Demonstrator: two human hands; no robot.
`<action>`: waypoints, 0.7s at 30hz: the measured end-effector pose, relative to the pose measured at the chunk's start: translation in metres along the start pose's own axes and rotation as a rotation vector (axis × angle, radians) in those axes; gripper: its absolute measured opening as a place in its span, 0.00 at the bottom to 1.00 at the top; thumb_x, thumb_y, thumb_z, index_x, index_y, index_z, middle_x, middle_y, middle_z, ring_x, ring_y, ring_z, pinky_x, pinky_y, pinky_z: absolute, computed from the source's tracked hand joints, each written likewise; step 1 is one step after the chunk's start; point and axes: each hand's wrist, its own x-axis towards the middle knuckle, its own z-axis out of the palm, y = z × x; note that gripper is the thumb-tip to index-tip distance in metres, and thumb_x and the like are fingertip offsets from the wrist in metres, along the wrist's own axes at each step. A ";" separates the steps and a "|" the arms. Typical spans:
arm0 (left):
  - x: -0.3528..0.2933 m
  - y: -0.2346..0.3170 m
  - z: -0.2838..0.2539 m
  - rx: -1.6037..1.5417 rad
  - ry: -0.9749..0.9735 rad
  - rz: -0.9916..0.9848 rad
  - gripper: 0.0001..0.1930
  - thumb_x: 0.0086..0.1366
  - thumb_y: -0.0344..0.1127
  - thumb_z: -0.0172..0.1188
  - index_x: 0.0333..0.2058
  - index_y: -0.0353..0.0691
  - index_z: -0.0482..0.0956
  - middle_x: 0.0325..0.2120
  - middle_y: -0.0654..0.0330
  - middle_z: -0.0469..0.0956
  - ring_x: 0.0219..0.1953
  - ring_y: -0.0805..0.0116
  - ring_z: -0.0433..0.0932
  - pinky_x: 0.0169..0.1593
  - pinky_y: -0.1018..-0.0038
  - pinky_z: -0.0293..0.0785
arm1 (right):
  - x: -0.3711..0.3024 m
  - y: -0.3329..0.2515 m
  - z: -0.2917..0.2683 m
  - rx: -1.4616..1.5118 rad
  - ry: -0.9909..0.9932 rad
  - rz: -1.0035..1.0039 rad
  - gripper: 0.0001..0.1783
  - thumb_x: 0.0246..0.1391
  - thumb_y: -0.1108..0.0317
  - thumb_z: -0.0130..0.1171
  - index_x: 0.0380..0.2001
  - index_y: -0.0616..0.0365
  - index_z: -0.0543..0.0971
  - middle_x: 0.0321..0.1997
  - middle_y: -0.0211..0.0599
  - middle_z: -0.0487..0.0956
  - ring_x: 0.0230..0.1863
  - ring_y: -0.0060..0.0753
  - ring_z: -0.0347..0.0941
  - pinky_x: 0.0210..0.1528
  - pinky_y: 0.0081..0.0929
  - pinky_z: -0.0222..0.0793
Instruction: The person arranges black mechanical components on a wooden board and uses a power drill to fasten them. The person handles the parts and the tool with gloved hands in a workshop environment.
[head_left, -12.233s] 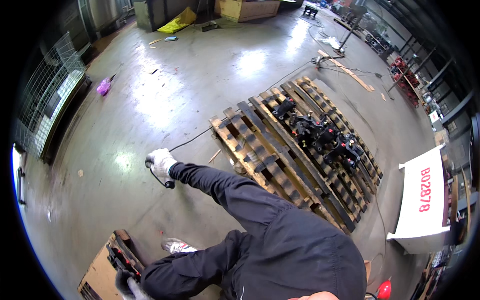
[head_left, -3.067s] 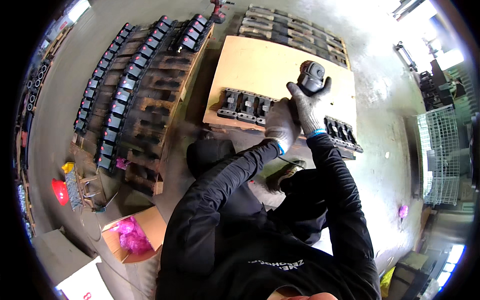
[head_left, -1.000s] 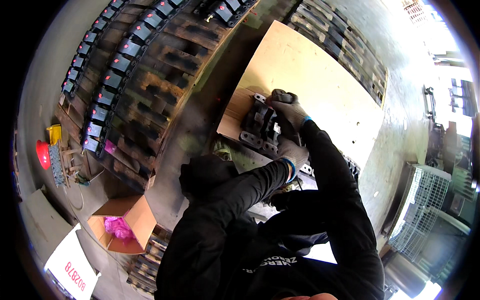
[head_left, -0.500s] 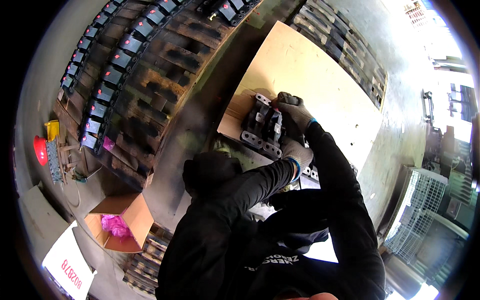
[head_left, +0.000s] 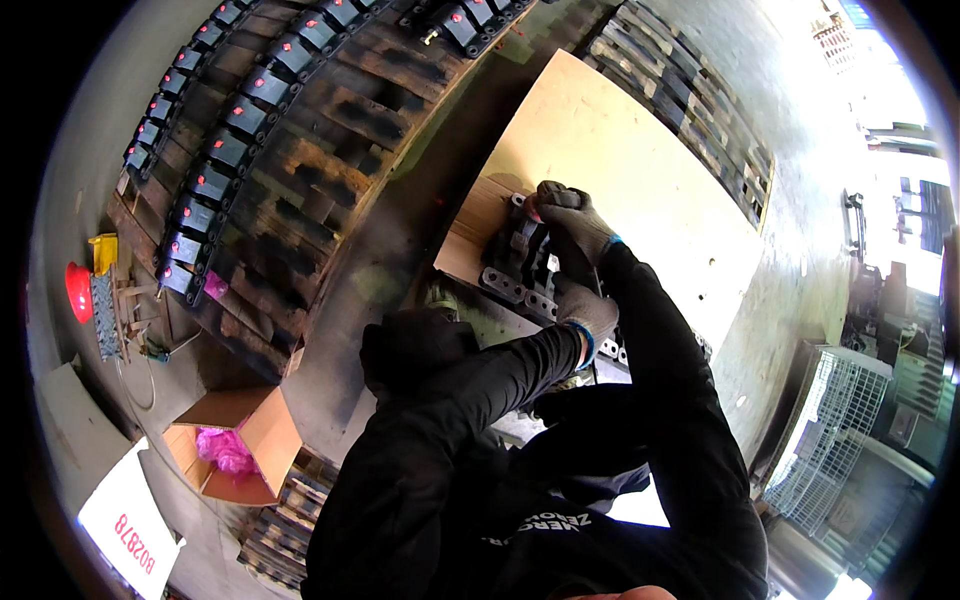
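Note:
Both my hands wear grey knit gloves and work close together over dark metal link parts (head_left: 510, 285) with round holes in their flat bars. These lie at the near left end of a cardboard sheet (head_left: 640, 160). My right hand (head_left: 578, 218) is the farther one, its fingers curled closed beside a small red spot on the parts. Nearer to me, my left hand (head_left: 585, 308) is closed at the near side of the same parts. A dark shape runs between the two hands; its kind is hidden by the gloves and shadow.
On the left, a wooden pallet (head_left: 330, 170) bears rows of black blocks (head_left: 228, 150) with red caps. An open carton (head_left: 270, 440) with pink plastic stands at the lower left. Another pallet (head_left: 690, 100) lies beyond the cardboard. A wire cage (head_left: 830, 440) stands on the right.
My right hand has shifted slightly left and toward the far edge of the link parts. My left hand has moved a little left, still closed. The view has shifted slightly.

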 end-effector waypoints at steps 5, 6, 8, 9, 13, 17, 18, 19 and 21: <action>-0.024 0.025 -0.007 -0.066 -0.040 0.094 0.39 0.58 0.32 0.61 0.65 0.27 0.51 0.61 0.31 0.65 0.63 0.41 0.70 0.66 0.59 0.67 | 0.031 0.045 -0.031 -0.060 -0.111 -0.069 0.60 0.40 0.45 0.77 0.65 0.70 0.57 0.57 0.52 0.73 0.58 0.43 0.71 0.61 0.33 0.68; -0.031 0.030 -0.014 -0.019 -0.059 0.062 0.39 0.58 0.32 0.61 0.64 0.27 0.53 0.61 0.32 0.65 0.63 0.42 0.70 0.66 0.60 0.67 | 0.025 0.039 -0.025 0.026 -0.073 0.047 0.60 0.39 0.46 0.77 0.65 0.71 0.57 0.57 0.51 0.73 0.58 0.42 0.71 0.61 0.32 0.69; -0.047 0.041 -0.025 0.078 -0.105 0.002 0.38 0.58 0.32 0.61 0.64 0.27 0.56 0.61 0.32 0.66 0.63 0.43 0.71 0.66 0.61 0.67 | 0.011 0.028 -0.015 0.128 -0.017 0.152 0.60 0.39 0.46 0.78 0.65 0.72 0.58 0.57 0.51 0.73 0.58 0.42 0.71 0.60 0.31 0.70; -0.040 0.033 -0.020 0.066 -0.062 0.010 0.36 0.59 0.34 0.60 0.63 0.26 0.56 0.60 0.33 0.67 0.62 0.44 0.71 0.65 0.61 0.68 | 0.007 0.022 -0.011 0.140 -0.009 0.143 0.60 0.39 0.47 0.78 0.65 0.72 0.58 0.57 0.51 0.73 0.58 0.41 0.71 0.59 0.31 0.70; -0.029 0.026 -0.016 -0.006 -0.039 0.017 0.35 0.58 0.31 0.59 0.61 0.25 0.54 0.58 0.33 0.69 0.60 0.43 0.72 0.64 0.61 0.68 | 0.011 0.007 -0.002 0.148 -0.021 0.039 0.59 0.39 0.49 0.78 0.65 0.70 0.57 0.58 0.50 0.73 0.58 0.41 0.71 0.60 0.31 0.69; -0.033 0.032 -0.001 0.027 -0.025 0.018 0.34 0.57 0.28 0.59 0.59 0.25 0.54 0.56 0.34 0.71 0.59 0.44 0.73 0.64 0.62 0.68 | 0.022 0.028 -0.020 0.095 -0.009 -0.045 0.46 0.44 0.52 0.75 0.60 0.68 0.66 0.54 0.45 0.75 0.55 0.37 0.73 0.58 0.33 0.70; -0.033 0.030 -0.008 0.032 -0.018 -0.003 0.33 0.57 0.28 0.59 0.59 0.24 0.55 0.55 0.35 0.71 0.58 0.44 0.73 0.63 0.62 0.68 | 0.009 0.008 -0.012 0.092 -0.104 -0.121 0.36 0.46 0.54 0.73 0.52 0.66 0.72 0.47 0.41 0.77 0.50 0.34 0.74 0.55 0.32 0.72; -0.033 0.028 -0.015 0.028 -0.008 -0.032 0.33 0.57 0.28 0.59 0.59 0.24 0.55 0.55 0.35 0.71 0.58 0.45 0.73 0.63 0.62 0.69 | -0.006 -0.013 -0.002 0.093 -0.209 -0.193 0.26 0.48 0.56 0.72 0.43 0.64 0.78 0.40 0.36 0.79 0.46 0.31 0.75 0.51 0.32 0.73; -0.037 0.033 -0.018 0.005 -0.041 -0.025 0.33 0.57 0.28 0.59 0.59 0.23 0.56 0.55 0.35 0.71 0.58 0.45 0.73 0.63 0.63 0.69 | -0.020 -0.017 -0.005 0.224 -0.117 0.009 0.21 0.48 0.57 0.72 0.37 0.62 0.79 0.35 0.33 0.79 0.42 0.30 0.75 0.48 0.31 0.73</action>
